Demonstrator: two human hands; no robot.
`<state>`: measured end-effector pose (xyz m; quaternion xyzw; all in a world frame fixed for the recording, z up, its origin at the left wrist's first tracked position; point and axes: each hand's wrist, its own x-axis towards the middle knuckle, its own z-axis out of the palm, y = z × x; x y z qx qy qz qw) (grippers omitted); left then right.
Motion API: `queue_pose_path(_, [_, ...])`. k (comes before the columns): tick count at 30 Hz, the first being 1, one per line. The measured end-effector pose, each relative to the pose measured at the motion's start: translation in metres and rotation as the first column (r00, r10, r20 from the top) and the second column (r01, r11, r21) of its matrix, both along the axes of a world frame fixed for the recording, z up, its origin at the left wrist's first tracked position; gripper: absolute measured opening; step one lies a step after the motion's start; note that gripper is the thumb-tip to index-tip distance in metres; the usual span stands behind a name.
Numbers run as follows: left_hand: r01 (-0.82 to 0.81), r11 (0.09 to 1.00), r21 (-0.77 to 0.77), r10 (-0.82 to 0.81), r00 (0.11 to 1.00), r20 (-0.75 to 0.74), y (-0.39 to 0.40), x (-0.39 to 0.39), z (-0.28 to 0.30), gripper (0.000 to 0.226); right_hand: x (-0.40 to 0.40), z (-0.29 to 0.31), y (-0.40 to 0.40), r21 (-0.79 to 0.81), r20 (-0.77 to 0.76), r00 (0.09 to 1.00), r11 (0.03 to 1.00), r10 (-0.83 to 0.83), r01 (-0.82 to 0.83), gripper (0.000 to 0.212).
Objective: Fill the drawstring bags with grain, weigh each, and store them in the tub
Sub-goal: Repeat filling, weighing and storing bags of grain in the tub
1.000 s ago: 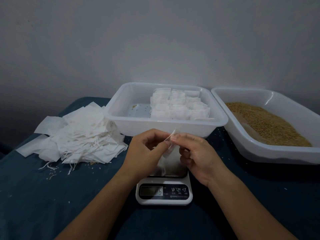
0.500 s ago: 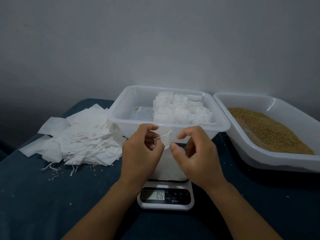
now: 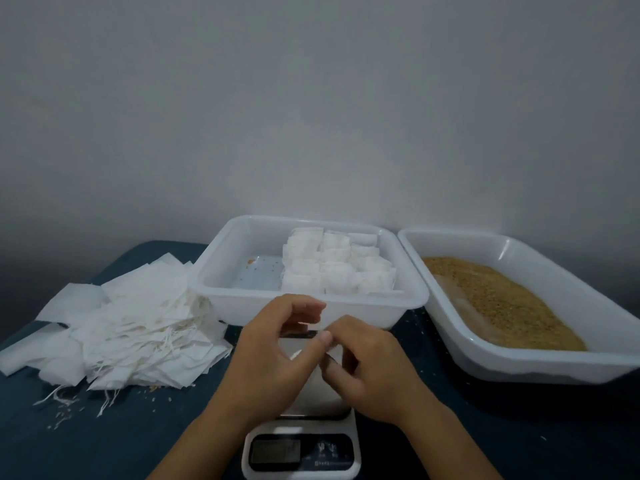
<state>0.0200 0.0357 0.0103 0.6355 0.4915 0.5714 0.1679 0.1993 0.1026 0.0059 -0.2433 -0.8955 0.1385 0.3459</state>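
Small white drawstring bag [image 3: 333, 348], barely visible, pinched between both hands just above the platform of a digital kitchen scale [image 3: 304, 452] at the near edge of the table. Left hand [image 3: 273, 358] curled, thumb and fingers nipping the bag's top. Right hand [image 3: 367, 368] curled too, thumb pressed against the left thumb, seemingly gripping the string or bag mouth; exact hold hidden. Probably cinching the drawstring closed. To do it well: keep the mouth upward, pull the string evenly in opposite directions, avoid pressing on the scale, then read the display, which is blurred here.

Just behind the scale, a white plastic tub [image 3: 311, 306] with filled bags [image 3: 339, 268] packed in rows on its right side, a few loose grains on the bare left. To its right, touching or nearly so, a white tray of tan grain [image 3: 502, 299]. At the left edge, a loose heap of empty bags [image 3: 128, 327] with trailing strings, scattered grains beside it. Dark blue table covering [image 3: 86, 445]. Plain grey wall [image 3: 311, 98] behind.
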Motion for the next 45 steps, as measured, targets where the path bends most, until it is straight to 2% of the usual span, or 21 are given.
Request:
queue_pose_path(2, [0.166,0.962,-0.217,-0.188,0.979,-0.083,0.008,-0.006,0.014,0.054,0.002,0.005,0.0,-0.125,-0.078,0.996,0.991,0.039,-0.049,0.01])
queue_pose_path(4, [0.269,0.857,-0.439,-0.369,0.916,-0.157,0.017,-0.01,0.029,0.071,0.006,0.009,0.0,-0.225,-0.158,0.986,0.97,0.054,-0.089,0.016])
queue_pose_path(5, [0.306,0.81,-0.5,-0.438,0.883,-0.17,0.021,-0.011,0.035,0.071,0.008,0.011,-0.001,-0.266,-0.18,0.982,0.959,0.054,-0.101,0.015])
queue_pose_path(8, [0.474,0.715,-0.514,-0.59,0.804,-0.08,0.029,-0.003,0.041,0.051,0.016,0.011,0.001,-0.38,-0.208,0.977,0.916,0.05,-0.127,0.007])
queue_pose_path(11, [0.693,0.549,-0.467,-0.722,0.675,0.151,0.026,0.005,0.034,0.036,0.022,0.013,0.003,-0.567,-0.269,0.957,0.786,0.105,-0.245,0.005])
queue_pose_path(12, [0.695,0.546,-0.468,-0.715,0.677,0.173,0.024,0.005,0.032,0.034,0.023,0.014,0.004,-0.598,-0.281,0.95,0.749,0.137,-0.285,0.003])
queue_pose_path(14, [0.636,0.59,-0.497,-0.665,0.732,0.148,0.021,0.001,0.028,0.033,0.024,0.015,0.002,-0.592,-0.271,0.942,0.738,0.196,-0.324,0.003])
queue_pose_path(18, [0.448,0.701,-0.554,-0.517,0.855,0.037,0.019,-0.015,0.019,0.043,0.022,0.015,-0.004,-0.507,-0.261,0.941,0.798,0.217,-0.325,0.01])
queue_pose_path(23, [0.395,0.744,-0.539,-0.467,0.884,0.003,0.019,-0.02,0.013,0.029,0.025,0.02,-0.009,-0.472,-0.294,0.932,0.816,0.211,-0.334,0.018])
queue_pose_path(27, [0.35,0.782,-0.516,-0.426,0.904,-0.033,0.023,-0.018,0.006,0.018,0.023,0.024,-0.011,-0.381,-0.23,0.961,0.895,0.153,-0.234,0.018])
queue_pose_path(29, [0.315,0.811,-0.493,-0.392,0.918,-0.057,0.025,-0.016,0.003,0.018,0.022,0.029,-0.012,-0.327,-0.259,0.96,0.925,0.111,-0.195,0.013])
queue_pose_path(32, [0.266,0.853,-0.449,-0.329,0.942,-0.067,0.027,-0.014,-0.001,0.021,0.025,0.039,-0.006,-0.272,-0.357,0.93,0.962,-0.082,-0.02,0.009])
queue_pose_path(34, [0.249,0.874,-0.416,-0.298,0.953,-0.055,0.027,-0.015,-0.003,0.019,0.035,0.046,0.009,-0.245,-0.405,0.856,0.94,-0.323,0.238,0.006])
queue_pose_path(35, [0.247,0.882,-0.4,-0.289,0.956,-0.045,0.028,-0.015,-0.004,0.019,0.044,0.049,0.021,-0.247,-0.408,0.796,0.893,-0.448,0.376,0.005])
queue_pose_path(37, [0.241,0.895,-0.375,-0.267,0.963,-0.018,0.029,-0.015,-0.005,0.02,0.069,0.054,0.048,-0.263,-0.323,0.697,0.768,-0.64,0.584,0.009])
queue_pose_path(39, [0.227,0.904,-0.362,-0.247,0.969,-0.007,0.031,-0.016,-0.007,0.022,0.098,0.054,0.075,-0.24,-0.077,0.66,0.656,-0.747,0.715,0.024])
queue_pose_path(42, [0.224,0.908,-0.353,-0.242,0.97,-0.007,0.033,-0.018,-0.009,0.018,0.137,0.047,0.104,-0.101,0.387,0.539,0.547,-0.748,0.831,0.052])
queue_pose_path(45, [0.25,0.907,-0.339,-0.258,0.966,0.022,0.033,-0.017,-0.01,0.021,0.158,0.041,0.121,-0.02,0.637,0.426,0.539,-0.642,0.842,0.05])
